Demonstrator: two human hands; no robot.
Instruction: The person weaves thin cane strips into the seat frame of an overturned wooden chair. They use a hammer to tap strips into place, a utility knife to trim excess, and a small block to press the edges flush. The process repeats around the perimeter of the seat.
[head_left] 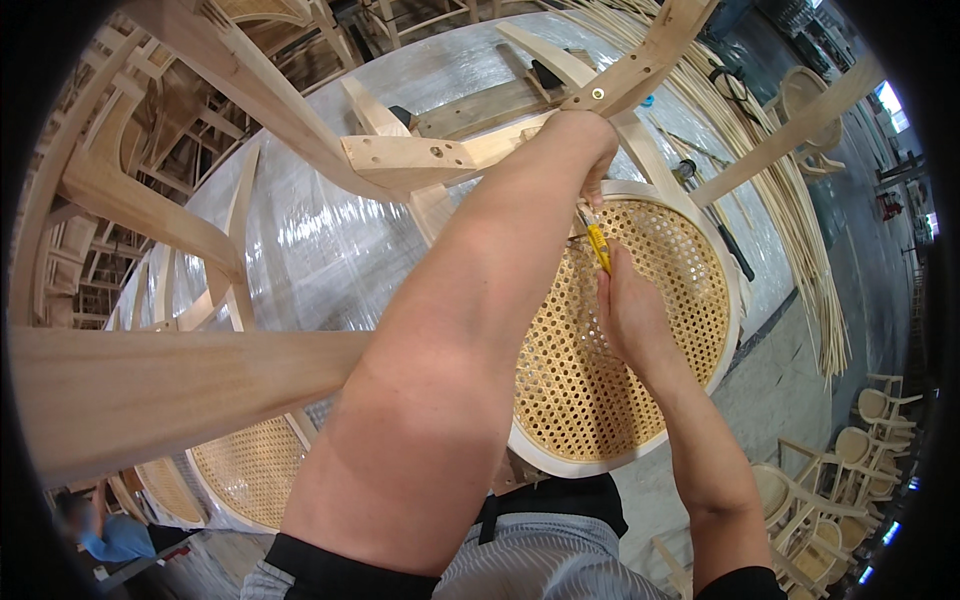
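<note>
The left hand [590,150] clamps the seat rim [690,205] steady while the right hand [628,310], closed on the yellow-handled tool [598,246], works the cane webbing [640,330] squarely, without slipping.

Round pale wooden chair seat with honey-coloured woven cane webbing [640,340], tilted toward me under upturned chair legs, frame rim intact, weave taut, and a slim yellow-handled tool [598,246] standing nearly upright on the cane near the upper rim.
</note>
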